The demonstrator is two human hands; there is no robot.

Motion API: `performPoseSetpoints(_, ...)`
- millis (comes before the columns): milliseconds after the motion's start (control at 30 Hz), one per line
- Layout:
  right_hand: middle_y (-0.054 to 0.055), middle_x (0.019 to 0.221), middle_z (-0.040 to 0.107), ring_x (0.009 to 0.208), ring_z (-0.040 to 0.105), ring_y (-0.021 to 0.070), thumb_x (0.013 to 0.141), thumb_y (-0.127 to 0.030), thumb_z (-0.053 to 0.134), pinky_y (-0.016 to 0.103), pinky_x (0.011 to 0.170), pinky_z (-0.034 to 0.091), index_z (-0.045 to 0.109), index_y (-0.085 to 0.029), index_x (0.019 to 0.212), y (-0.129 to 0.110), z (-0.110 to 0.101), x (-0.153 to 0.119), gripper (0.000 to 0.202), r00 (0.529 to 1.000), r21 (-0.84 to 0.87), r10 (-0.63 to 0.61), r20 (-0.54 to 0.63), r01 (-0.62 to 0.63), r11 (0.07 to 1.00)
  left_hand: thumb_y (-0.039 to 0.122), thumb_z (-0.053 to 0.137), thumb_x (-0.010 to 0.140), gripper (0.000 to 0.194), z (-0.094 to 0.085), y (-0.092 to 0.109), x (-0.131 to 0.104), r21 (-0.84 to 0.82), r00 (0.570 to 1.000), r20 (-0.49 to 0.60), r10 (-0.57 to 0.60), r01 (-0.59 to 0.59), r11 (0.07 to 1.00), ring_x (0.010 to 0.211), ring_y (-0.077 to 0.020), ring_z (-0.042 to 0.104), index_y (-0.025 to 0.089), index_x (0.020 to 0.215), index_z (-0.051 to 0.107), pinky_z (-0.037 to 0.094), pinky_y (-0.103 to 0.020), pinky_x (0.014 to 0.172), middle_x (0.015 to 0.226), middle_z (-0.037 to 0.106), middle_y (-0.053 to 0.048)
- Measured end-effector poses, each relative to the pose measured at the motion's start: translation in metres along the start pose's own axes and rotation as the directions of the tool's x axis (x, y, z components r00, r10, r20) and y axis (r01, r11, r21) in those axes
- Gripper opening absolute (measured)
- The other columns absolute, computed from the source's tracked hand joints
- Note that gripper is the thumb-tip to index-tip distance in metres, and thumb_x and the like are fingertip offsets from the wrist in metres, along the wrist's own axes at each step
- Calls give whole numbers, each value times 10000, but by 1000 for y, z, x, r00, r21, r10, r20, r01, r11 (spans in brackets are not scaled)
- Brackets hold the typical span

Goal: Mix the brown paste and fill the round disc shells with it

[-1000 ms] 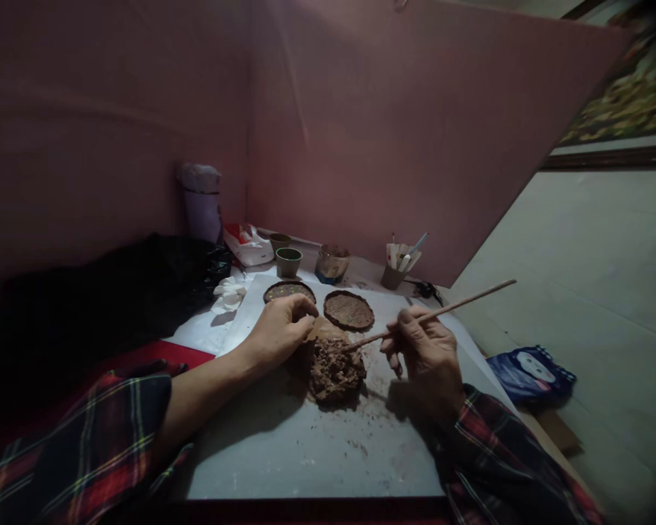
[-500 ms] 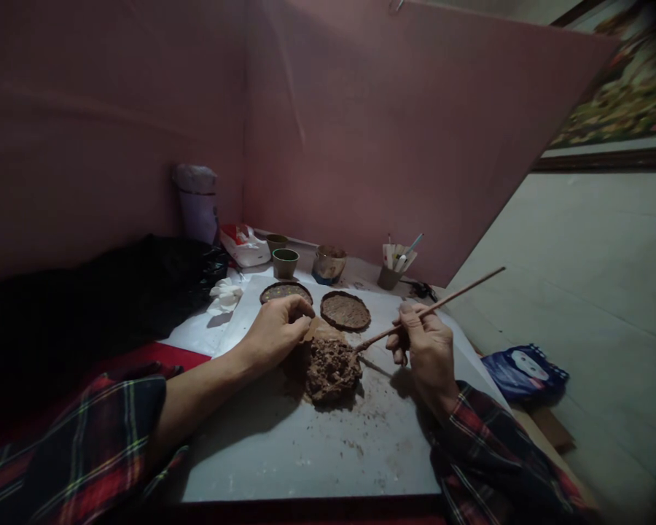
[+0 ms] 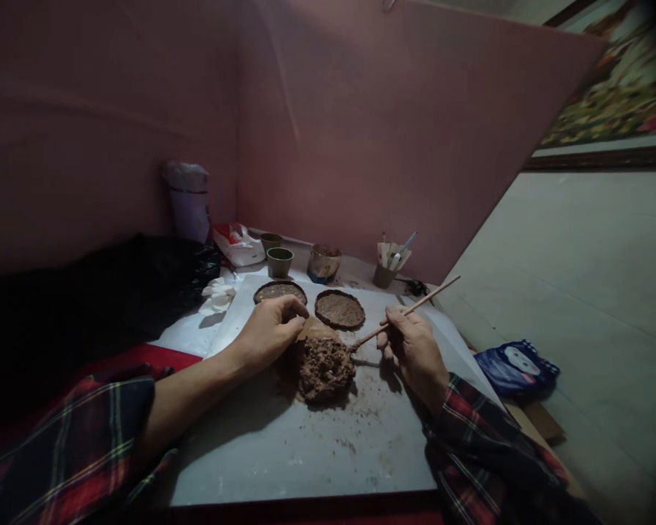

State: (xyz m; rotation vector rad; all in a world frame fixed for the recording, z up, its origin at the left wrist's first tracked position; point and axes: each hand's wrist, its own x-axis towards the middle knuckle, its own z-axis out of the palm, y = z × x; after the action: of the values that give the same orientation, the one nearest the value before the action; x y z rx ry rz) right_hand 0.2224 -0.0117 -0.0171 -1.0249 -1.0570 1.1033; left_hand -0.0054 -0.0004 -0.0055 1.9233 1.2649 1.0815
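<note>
A thin wooden stick point(image 3: 431, 295) is pinched in the fingers of my right hand point(image 3: 414, 348). It slants down to the left, and its clay-smeared tip meets the upper right edge of a rough, crumbly brown clay-like mound point(image 3: 326, 370). My left hand point(image 3: 273, 328) rests by the mound's upper left side, thumb and fingers drawn together. A flat tan piece point(image 3: 313, 328) shows by its fingertips; I cannot tell whether they grip it. Just behind are two round, shallow brown clay dishes: a plain one point(image 3: 340, 310) and one with yellow specks point(image 3: 280, 292), partly hidden by my left hand.
Cups point(image 3: 280, 262), a smeared glass jar point(image 3: 323, 264) and a holder with pens point(image 3: 385, 274) stand along the back of the white board point(image 3: 306, 459). Crumpled tissue point(image 3: 217, 295) and a black plastic bag point(image 3: 103, 299) lie left. A blue pouch point(image 3: 517, 368) is at right.
The stick has swung in my right hand, its free end now lower relative to the scene and closer in. Its tip stays by the mound. The view has shifted slightly; my left hand keeps its place.
</note>
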Motion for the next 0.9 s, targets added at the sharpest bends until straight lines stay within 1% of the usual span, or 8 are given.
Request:
performPoseSetpoints(233,-22,398,566,249,405,64,747,-447,642,133,243,282,484,-181,672,-1,3,-4,319,1000,81,21,7,-22,996,191,490,718,151,0,0,0,18,999,-15,30,-30,999,719,-158,599,149,762,628,450,-267,673,748,664,-34)
performPoseSetpoints(333,-28,390,562,261,407,64,746,-450,640,141,262,317,494,-180,672,-3,7,-7,316,999,114,-17,-28,20,993,181,495,717,144,0,1,0,33,999,-19,26,-26,999,716,-157,598,147,755,630,445,-267,672,744,664,-34)
performPoseSetpoints(500,-16,413,594,268,445,78,712,-428,684,145,252,313,500,-178,673,-7,13,-11,313,991,181,-110,-72,121,976,186,495,720,153,0,0,0,12,1000,-20,24,-24,1000,716,-157,593,143,761,636,445,-265,661,753,667,-35)
performPoseSetpoints(600,-1,478,640,308,517,105,720,-447,683,159,259,353,511,-179,718,-7,16,-13,318,989,167,-141,35,134,977,194,494,718,158,0,-2,0,7,999,-27,25,-25,1000,716,-160,594,143,764,636,447,-267,661,754,667,-35)
performPoseSetpoints(667,5,513,658,333,547,117,714,-443,695,166,259,373,519,-176,740,-5,17,-13,321,984,119,-100,147,83,989,193,497,712,153,0,-1,0,12,999,-29,33,-33,999,724,-161,597,142,755,634,447,-271,680,752,666,-36)
performPoseSetpoints(733,7,521,660,332,547,117,710,-434,703,166,252,373,522,-173,740,-3,16,-13,319,976,78,-64,209,49,996,192,498,708,150,-1,0,0,17,999,-30,41,-40,999,733,-163,600,144,748,634,448,-275,697,754,668,-37)
performPoseSetpoints(800,6,506,654,315,528,108,721,-427,693,162,250,364,524,-171,731,-3,14,-12,306,980,79,-91,179,78,994,194,500,705,145,-1,1,0,15,999,-28,35,-35,999,727,-162,600,149,741,633,449,-275,691,747,667,-35)
performPoseSetpoints(900,-1,466,637,282,490,95,737,-425,669,154,243,335,522,-178,713,-5,13,-13,289,979,118,-204,26,200,973,197,502,703,144,-1,3,0,17,999,-24,24,-24,1000,724,-163,598,151,739,634,448,-275,684,740,665,-35)
